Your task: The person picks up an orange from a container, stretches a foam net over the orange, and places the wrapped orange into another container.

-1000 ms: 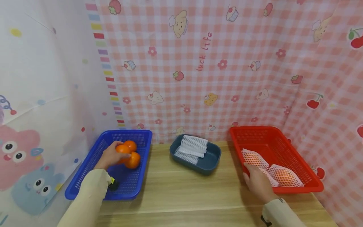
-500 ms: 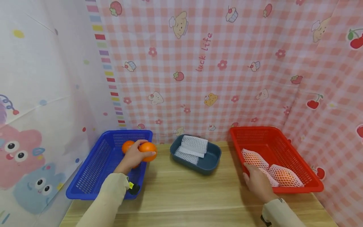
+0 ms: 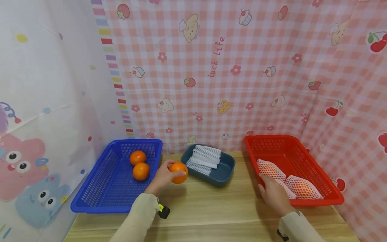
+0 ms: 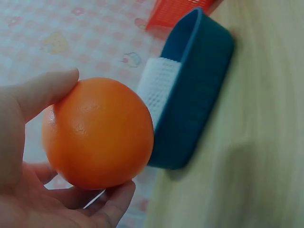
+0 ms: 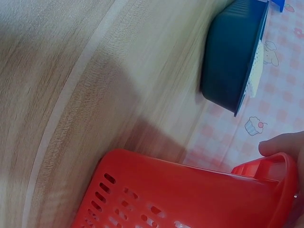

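Observation:
My left hand (image 3: 165, 175) grips an orange (image 3: 179, 172) above the table, between the blue basket and the teal tray. In the left wrist view, the thumb lies over one side of the orange (image 4: 99, 135) and fingers support the other. Two more oranges (image 3: 141, 171) sit in the blue basket (image 3: 109, 198). At the near left corner of the red basket (image 3: 320, 202), my right hand (image 3: 276, 196) holds the rim, thumb outside; its fingertips are partly hidden. Inside lie oranges in white foam net sleeves (image 3: 303, 187), partly covered by that hand.
The teal tray (image 3: 225, 176) stands between the two baskets, with white foam net sleeves (image 3: 207, 155) in it. A wooden table (image 3: 217, 210) bears everything. Patterned cloth (image 3: 193, 94) hangs behind and at both sides.
The left hand has lifted an orange out of the blue basket and carried it rightward toward the teal tray. The right hand stays at the red basket.

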A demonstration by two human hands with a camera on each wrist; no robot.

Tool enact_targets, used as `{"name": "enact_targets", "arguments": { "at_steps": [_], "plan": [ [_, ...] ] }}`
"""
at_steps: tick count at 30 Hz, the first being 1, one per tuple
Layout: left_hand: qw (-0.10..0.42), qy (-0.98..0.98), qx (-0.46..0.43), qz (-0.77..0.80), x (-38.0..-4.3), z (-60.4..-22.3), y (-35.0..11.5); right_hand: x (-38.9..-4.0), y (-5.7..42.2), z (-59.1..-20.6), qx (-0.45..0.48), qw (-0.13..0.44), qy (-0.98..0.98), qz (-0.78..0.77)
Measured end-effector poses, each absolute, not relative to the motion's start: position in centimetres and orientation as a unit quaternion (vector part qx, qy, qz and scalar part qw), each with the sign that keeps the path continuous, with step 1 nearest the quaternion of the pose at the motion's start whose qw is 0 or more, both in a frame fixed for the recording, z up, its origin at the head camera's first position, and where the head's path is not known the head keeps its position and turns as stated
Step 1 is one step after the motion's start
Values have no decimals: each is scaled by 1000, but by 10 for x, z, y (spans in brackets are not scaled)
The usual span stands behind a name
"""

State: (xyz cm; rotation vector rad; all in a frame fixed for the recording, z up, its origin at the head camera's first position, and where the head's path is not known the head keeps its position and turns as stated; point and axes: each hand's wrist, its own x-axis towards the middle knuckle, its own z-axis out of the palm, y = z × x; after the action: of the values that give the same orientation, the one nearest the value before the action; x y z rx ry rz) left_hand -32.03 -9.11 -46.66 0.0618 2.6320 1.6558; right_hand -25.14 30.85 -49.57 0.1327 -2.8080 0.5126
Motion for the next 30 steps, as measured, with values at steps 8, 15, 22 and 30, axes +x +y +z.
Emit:
{"name": "enact_targets", "arguments": {
  "at_steps": [8,15,22,30],
  "plan": [
    [29,838,18,545,-319,-499,-74,-253,308,-496,44,140,-973,177],
    [39,832,-8,553,-317,-522,-63,-253,307,-498,38,135,-974,176],
    [32,830,-25,556,-315,-538,-58,-251,306,-498,34,132,-975,177],
    [22,816,-31,576,-318,-549,-57,-251,308,-498,33,140,-974,177]
  ]
}}
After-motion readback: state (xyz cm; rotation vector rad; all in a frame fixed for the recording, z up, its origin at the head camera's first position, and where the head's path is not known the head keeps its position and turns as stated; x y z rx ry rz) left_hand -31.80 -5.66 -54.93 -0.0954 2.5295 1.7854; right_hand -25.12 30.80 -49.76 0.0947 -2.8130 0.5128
